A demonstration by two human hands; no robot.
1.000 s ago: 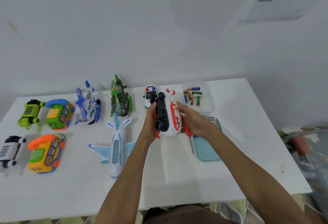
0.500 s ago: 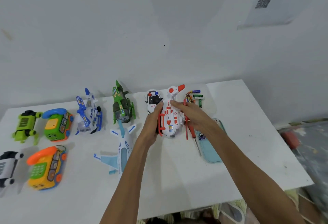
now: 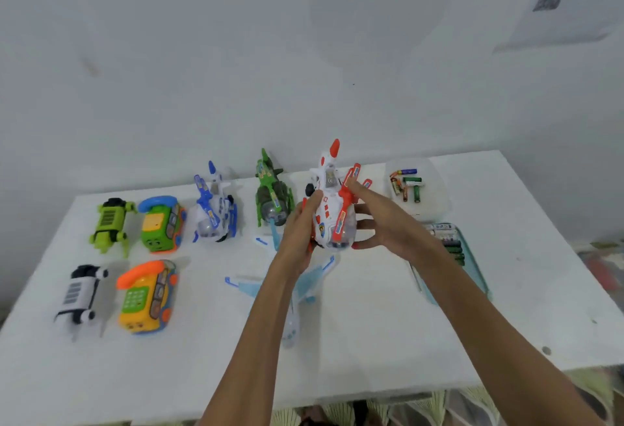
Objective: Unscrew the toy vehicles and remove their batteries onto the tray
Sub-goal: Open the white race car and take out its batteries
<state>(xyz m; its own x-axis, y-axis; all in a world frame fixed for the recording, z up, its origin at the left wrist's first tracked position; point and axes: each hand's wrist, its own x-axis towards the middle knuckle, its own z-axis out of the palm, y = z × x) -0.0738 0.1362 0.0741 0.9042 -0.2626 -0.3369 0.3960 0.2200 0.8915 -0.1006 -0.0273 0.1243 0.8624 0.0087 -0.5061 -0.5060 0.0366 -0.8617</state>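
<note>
— Fingers (image 3: 354, 187) of the right hand (image 3: 388, 231) are spread. The index lies along a red wing and the rest press the right side of the red-and-white toy aircraft (image 3: 329, 209).
— And the left hand (image 3: 297, 236)?
— It clasps the toy's left side, thumb on top. Between them the hands hold it above the white table (image 3: 371, 324) at frame centre, tail pointing up-frame.
— Where are the batteries (image 3: 407, 186)?
— Some lie loose in a clear tub (image 3: 439, 196) at upper right. More sit in a row on a teal tray (image 3: 477, 273), partly hidden by the right forearm.
— What else is on the table?
— A pale blue airplane (image 3: 250, 285) lies under the forearms. A green helicopter (image 3: 271, 196) stands just left of the held toy, and a blue-and-white helicopter (image 3: 214, 204) is further left. At far left are a green toy phone (image 3: 160, 226) and a yellow toy phone (image 3: 148, 297).
</note>
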